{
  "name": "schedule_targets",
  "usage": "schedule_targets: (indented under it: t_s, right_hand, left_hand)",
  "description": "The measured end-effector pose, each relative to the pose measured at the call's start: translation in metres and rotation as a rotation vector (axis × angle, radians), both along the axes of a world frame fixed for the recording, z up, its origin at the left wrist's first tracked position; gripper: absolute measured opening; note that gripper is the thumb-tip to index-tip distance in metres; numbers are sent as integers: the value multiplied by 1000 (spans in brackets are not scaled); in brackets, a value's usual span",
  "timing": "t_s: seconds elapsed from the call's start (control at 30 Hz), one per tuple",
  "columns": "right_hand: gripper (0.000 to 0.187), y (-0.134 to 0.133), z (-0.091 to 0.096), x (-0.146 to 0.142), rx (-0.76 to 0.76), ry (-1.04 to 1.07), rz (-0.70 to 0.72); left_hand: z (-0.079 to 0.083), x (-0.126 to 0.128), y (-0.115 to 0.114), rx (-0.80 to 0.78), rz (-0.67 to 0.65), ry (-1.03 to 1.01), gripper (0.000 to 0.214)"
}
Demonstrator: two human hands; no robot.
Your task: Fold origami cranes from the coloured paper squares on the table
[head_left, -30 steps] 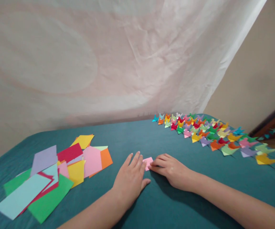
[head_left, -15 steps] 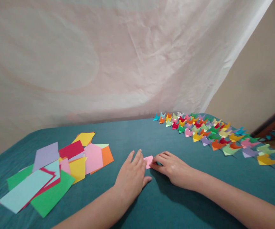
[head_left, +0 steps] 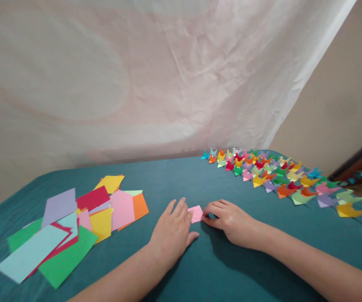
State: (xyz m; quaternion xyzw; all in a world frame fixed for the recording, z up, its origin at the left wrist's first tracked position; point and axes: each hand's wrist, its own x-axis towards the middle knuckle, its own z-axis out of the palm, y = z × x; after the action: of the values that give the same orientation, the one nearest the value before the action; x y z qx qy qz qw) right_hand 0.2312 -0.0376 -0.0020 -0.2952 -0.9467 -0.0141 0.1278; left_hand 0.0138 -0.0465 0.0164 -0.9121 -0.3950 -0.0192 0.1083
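Since the earlier frames, little has shifted: the right hand [head_left: 231, 221] has been drawn slightly back toward 3 o'clock, so more of the small pink paper [head_left: 196, 213] is now uncovered. A white sheet [head_left: 143, 71] is hung behind the bench [head_left: 181, 178], whose far edge is met by it at 12 o'clock; the teal cloth is left bare between the hands and that edge. Loose coloured sheets [head_left: 74, 226] are spread at 9 o'clock, well apart from the hands, some reaching the bench's near left edge. Rows of folded paper cranes [head_left: 278, 176] are lined up from 1 to 3 o'clock, running to the right edge. The left hand [head_left: 172, 233] is laid flat and released, palm down, fingertips resting on the pink paper's left edge. The paper's right edge is pinched by the right grip's fingertips. The paper is kept flat on the cloth at the centre, between both hands.
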Motion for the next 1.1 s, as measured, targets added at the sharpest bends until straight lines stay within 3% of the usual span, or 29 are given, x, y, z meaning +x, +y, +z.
schedule_targets:
  t_s: [0.27, 0.5, 0.87, 1.1]
  right_hand:
    - [28, 0, -11, 2, 10, 29, 4]
    - [29, 0, -15, 1, 21, 105, 7]
    - [33, -2, -18, -4, -46, 276, -57]
    - [34, -6, -14, -9, -100, 417, -92]
  left_hand:
    - [-11, -4, 18, -93, -106, -303, 23]
    - [-16, -9, 30, -241, 16, -580, 23]
    - [-23, -9, 38, -338, 66, -661, 21]
    - [-23, -6, 38, -484, 84, -774, 21]
